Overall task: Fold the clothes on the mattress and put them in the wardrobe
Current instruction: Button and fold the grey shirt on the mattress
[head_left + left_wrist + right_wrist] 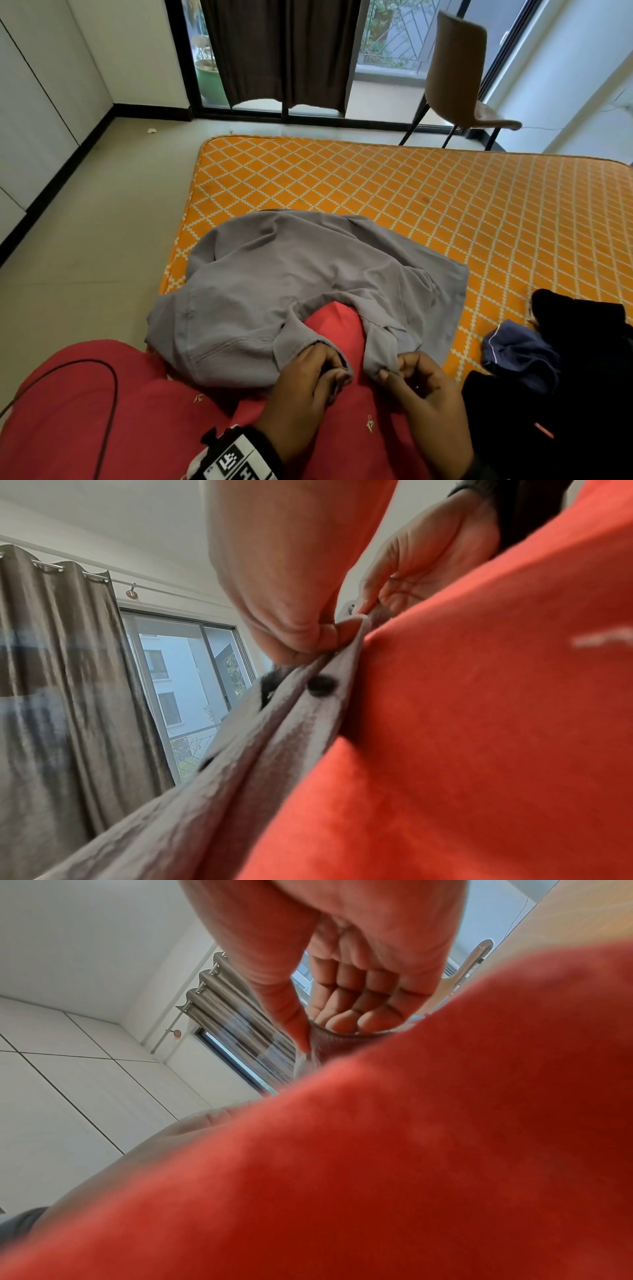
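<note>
A strapped-on wrist device point(236, 455) with a black-and-white marker sat closest to the camera on the person's left forearm, above a lap covered in red cloth point(102, 428), across which a thin black cable point(106, 394) curved. Just beyond it, the left hand point(305, 380) pinched one front edge of a grey button shirt point(291, 274) between thumb and curled fingers, and the right hand point(424, 387) pinched the other front edge the same way, the two hands near each other but apart. From the left wrist view a dark button point(321, 685) showed on the shirt's placket just below the pinching fingers point(308, 639). The shirt lay spread over the near left corner of the orange diamond-patterned mattress point(445, 192), its lower part drawn onto the lap. At the mattress's near right edge sat a heap of dark clothes point(565, 377), among them a navy piece with white piping point(513, 346). Beyond the far edge of the mattress stood a brown chair point(459, 78) and a dark curtain point(281, 51) hanging before a glass door. White panelled doors point(41, 85) lined the left wall.
</note>
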Demonstrator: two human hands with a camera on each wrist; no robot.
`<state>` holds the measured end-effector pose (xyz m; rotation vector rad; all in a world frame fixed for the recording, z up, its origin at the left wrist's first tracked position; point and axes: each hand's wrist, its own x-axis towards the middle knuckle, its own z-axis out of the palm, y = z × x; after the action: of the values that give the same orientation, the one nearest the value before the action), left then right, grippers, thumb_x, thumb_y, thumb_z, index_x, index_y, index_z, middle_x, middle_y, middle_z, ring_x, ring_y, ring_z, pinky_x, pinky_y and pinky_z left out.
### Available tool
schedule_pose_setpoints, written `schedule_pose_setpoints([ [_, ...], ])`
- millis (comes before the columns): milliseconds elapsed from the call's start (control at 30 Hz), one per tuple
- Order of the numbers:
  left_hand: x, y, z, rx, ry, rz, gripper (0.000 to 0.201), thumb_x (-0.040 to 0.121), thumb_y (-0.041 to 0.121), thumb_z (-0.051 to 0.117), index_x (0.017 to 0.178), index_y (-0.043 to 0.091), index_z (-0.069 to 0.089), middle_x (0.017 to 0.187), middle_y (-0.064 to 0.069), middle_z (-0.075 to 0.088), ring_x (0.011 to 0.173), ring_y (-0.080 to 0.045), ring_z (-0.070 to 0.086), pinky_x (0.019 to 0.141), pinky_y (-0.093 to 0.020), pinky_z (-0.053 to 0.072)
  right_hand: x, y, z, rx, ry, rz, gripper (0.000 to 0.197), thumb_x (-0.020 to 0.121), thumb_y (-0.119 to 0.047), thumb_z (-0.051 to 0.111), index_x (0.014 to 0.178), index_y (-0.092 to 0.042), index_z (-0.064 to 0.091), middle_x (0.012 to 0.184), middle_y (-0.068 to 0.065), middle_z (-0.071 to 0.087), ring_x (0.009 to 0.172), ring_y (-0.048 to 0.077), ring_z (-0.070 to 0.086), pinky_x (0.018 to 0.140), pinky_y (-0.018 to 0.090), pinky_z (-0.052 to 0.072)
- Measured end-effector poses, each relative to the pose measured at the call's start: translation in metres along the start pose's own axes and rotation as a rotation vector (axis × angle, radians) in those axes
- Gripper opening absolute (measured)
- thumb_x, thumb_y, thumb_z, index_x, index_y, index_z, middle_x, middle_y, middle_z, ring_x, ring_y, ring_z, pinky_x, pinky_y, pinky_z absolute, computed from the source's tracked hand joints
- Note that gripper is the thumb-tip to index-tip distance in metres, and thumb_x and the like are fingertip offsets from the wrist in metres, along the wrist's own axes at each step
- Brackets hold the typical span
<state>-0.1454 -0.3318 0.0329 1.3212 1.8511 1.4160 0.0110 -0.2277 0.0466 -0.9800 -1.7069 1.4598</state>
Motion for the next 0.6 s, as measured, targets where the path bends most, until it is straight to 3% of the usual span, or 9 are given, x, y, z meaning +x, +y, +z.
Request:
schedule_pose_setpoints([
  [133,0.001,0.007,-0.004,-0.064,0.017,0.018,0.008,0.084,0.022,0.07,0.08,0.024,0.064,0.082,0.009,0.06,0.077,-0.011,0.061,0.071,-0.018,0.046,-0.005,-0.004,0.005,-0.037,-0.035,-0.03,0.011,0.069,-0.028,0.078,0.077,-0.025,0.071,0.067,0.007,0.063,0.06,0.013,0.057,0.061,0.031,0.048],
  [233,-0.001,0.013,-0.002,-0.224,0.093,-0.073,0.013,0.079,0.015,0.08,0.074,0.023,0.071,0.08,0.001,0.057,0.059,-0.016,0.062,0.056,-0.023,0.051,0.0,0.0,0.0,-0.007,0.16,-0.069,0.022,0.068,-0.042,0.075,0.083,-0.026,0.07,0.069,0.002,0.065,0.061,0.009,0.057,0.057,0.02,0.047],
  [300,-0.001,0.013,0.0,-0.292,0.112,-0.123,0.015,0.078,0.008,0.079,0.074,0.021,0.073,0.082,-0.005,0.059,0.053,-0.019,0.062,0.053,-0.023,0.051,0.004,0.005,-0.005,0.023,0.274,-0.039,0.042,0.064,-0.059,0.076,0.085,-0.024,0.068,0.072,0.0,0.067,0.064,0.01,0.059,0.059,0.021,0.048],
  [333,-0.002,0.013,0.001,-0.306,0.112,-0.146,0.015,0.078,0.007,0.079,0.074,0.021,0.073,0.082,-0.006,0.06,0.052,-0.019,0.063,0.053,-0.022,0.051,0.003,0.007,-0.006,-0.017,0.249,-0.027,0.043,0.064,-0.06,0.076,0.083,-0.022,0.067,0.072,0.002,0.067,0.064,0.011,0.06,0.059,0.023,0.048],
  [467,-0.005,0.011,0.006,-0.319,0.075,-0.23,0.012,0.079,0.008,0.078,0.075,0.019,0.074,0.08,-0.006,0.061,0.055,-0.02,0.065,0.051,-0.022,0.051,-0.008,0.003,0.008,-0.212,-0.113,0.019,0.015,0.079,-0.021,0.078,0.072,-0.016,0.066,0.067,0.007,0.065,0.059,0.016,0.061,0.057,0.029,0.048],
  [600,-0.008,0.01,0.01,-0.384,0.023,-0.295,0.013,0.083,0.002,0.074,0.083,0.015,0.077,0.081,0.005,0.064,0.063,-0.017,0.068,0.059,-0.021,0.053,-0.007,0.009,0.008,-0.187,-0.193,0.05,0.014,0.084,-0.018,0.074,0.075,-0.012,0.065,0.064,0.007,0.061,0.057,0.013,0.056,0.055,0.028,0.045],
])
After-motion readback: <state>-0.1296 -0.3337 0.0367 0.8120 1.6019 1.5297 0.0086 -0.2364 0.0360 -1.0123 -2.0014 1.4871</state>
